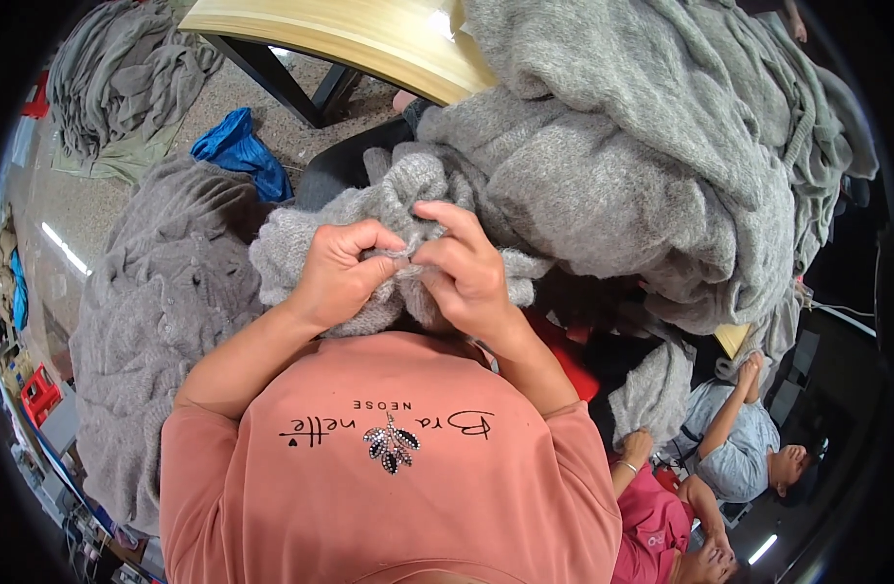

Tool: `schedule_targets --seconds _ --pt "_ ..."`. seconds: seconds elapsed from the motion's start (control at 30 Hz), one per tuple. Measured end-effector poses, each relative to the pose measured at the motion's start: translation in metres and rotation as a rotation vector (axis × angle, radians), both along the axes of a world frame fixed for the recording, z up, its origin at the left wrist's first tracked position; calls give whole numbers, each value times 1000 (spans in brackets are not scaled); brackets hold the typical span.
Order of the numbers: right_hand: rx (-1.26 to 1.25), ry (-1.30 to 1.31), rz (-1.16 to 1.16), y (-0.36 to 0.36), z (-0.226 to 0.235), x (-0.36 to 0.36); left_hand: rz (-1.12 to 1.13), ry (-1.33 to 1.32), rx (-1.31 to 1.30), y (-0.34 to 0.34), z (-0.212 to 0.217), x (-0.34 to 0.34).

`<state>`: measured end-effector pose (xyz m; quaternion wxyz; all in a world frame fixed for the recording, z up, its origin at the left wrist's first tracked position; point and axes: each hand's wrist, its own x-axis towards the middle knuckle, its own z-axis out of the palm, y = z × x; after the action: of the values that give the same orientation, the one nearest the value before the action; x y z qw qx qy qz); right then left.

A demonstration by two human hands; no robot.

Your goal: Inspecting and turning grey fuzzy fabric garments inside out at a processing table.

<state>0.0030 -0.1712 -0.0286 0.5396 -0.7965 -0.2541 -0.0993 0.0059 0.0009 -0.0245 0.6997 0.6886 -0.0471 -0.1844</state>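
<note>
A light grey knitted garment point(301, 248) lies bunched up in front of me. My left hand point(345, 273) pinches a bit of its knit between thumb and forefinger. Close against it, my right hand point(459, 263) grips the same spot, its fingertips almost meeting the left ones. Folds of the knit hide whether anything small is between the fingertips. The garment's far end rises in a crumpled lump just beyond both hands.
Large heaps of grey knitwear lie at the right on a wooden-topped table point(359, 34) and at my left point(165, 311). A blue cloth point(243, 151) and another grey pile point(126, 83) rest on the floor. Two people sit at lower right, one touching grey knitwear point(654, 394).
</note>
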Motion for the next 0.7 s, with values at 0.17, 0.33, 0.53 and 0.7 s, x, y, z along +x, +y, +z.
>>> schedule_targets --seconds 0.17,0.33,0.53,0.7 --pt "1 439 92 -7 1 2 15 -356 128 -2 -6 -1" --pt "-66 597 103 -10 -3 -2 26 -443 256 -3 -12 -8" --pt "29 593 140 -6 -5 -4 25 -435 230 -1 -10 -8" --pt "-76 442 89 -2 -4 -12 4 -442 192 0 -1 -6"
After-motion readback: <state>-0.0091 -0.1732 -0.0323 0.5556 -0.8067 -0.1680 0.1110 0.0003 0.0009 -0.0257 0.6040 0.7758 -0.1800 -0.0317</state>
